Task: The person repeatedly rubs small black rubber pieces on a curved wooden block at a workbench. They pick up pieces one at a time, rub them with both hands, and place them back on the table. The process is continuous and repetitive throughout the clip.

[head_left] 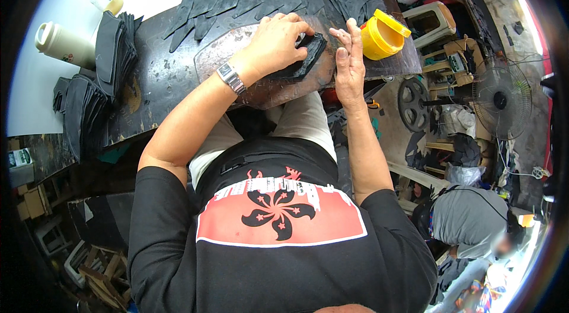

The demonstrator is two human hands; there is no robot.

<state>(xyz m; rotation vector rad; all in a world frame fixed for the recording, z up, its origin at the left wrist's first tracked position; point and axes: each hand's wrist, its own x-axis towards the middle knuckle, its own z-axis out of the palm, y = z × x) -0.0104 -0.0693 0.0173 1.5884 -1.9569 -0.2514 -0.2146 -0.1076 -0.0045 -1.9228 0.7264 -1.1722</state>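
Two hands on desk [166, 76] | left hand [275, 43] presses down on black leather piece [302, 58] | right hand [349, 58] open, fingers spread, beside yellow tub [382, 34]

A small stack of black, flat leather pieces [302, 58] is seen lying on a worn brown oval board, tilted diagonally, its edges ragged, partly covered from the left.
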